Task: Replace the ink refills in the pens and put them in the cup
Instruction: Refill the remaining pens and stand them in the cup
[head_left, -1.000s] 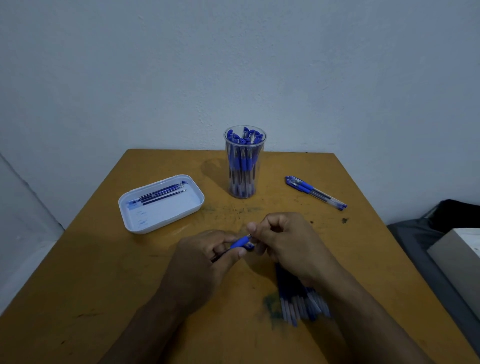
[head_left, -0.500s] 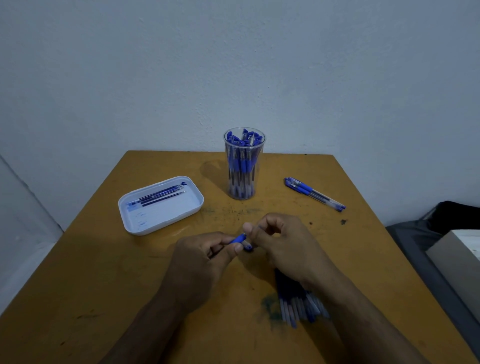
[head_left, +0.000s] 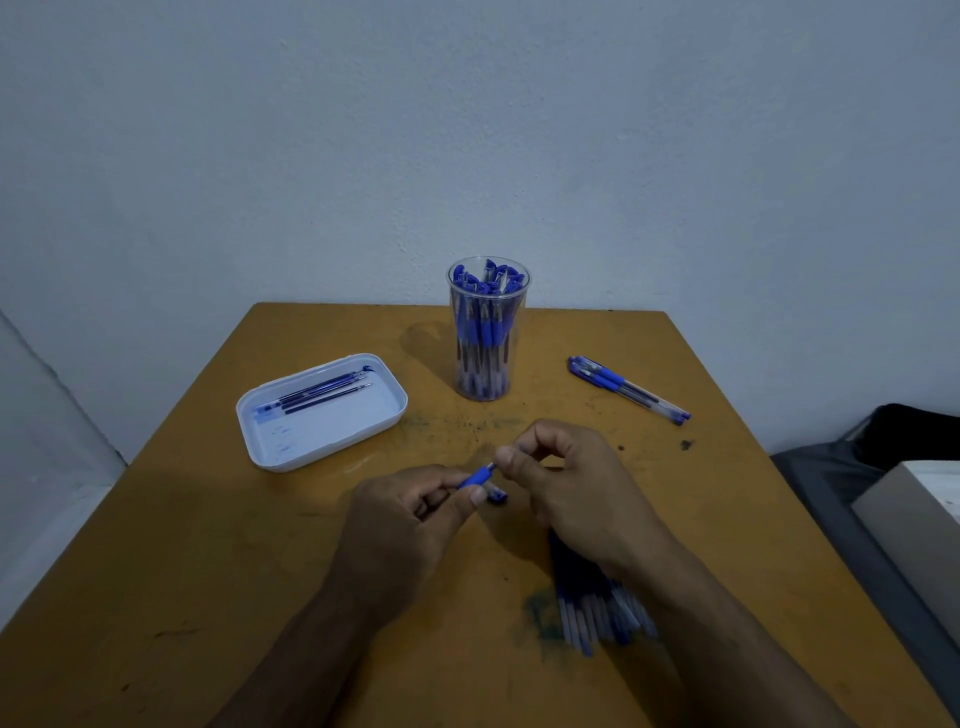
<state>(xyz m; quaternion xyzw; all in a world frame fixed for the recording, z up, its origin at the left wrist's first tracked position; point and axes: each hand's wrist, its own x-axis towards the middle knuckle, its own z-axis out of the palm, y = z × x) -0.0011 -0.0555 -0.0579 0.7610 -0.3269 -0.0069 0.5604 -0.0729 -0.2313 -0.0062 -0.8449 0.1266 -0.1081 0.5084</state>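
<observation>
While both hands meet over middle of brown wooden table (head_left: 208, 545), I see left hand (head_left: 410, 525) gripping blue-gripped pen barrel (head_left: 475, 476), fingers curled round it. Right hand (head_left: 576, 483) pinches pen's front tip, thumb against fingertips. Small blue cap (head_left: 497, 496) lies just below barrel. Clear plastic cup (head_left: 487, 332), packed with blue pens, stands behind. White oval tray (head_left: 322, 413) with thin refills left of cup. Loose blue pens (head_left: 626, 388) at right; pen pile (head_left: 597, 608) under right wrist.

Clear plastic cup (head_left: 488, 332), matt table (head_left: 208, 545)
</observation>
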